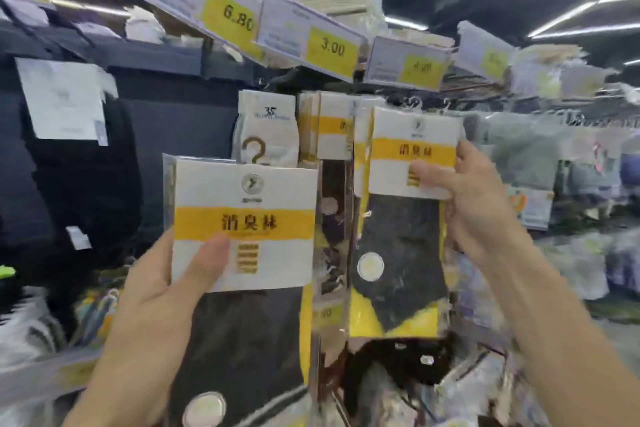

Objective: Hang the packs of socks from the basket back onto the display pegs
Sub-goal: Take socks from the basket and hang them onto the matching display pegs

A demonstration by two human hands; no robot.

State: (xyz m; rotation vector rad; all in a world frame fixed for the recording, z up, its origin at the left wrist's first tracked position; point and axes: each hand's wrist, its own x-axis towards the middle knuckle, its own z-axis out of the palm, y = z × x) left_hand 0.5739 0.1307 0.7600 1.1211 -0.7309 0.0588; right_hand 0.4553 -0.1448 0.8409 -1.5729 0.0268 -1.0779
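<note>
Both hands (156, 288) on sock packs (244, 198)

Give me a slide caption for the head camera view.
Left hand grips one sock pack, right hand holds a second pack before the hanging packs under price tags.

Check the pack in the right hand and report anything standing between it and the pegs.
Nothing visible blocks it. The right hand holds the dark sock pack with the white-and-yellow card just in front of the row of matching hanging packs, under the yellow price tags. The peg tips themselves are hidden.
</note>
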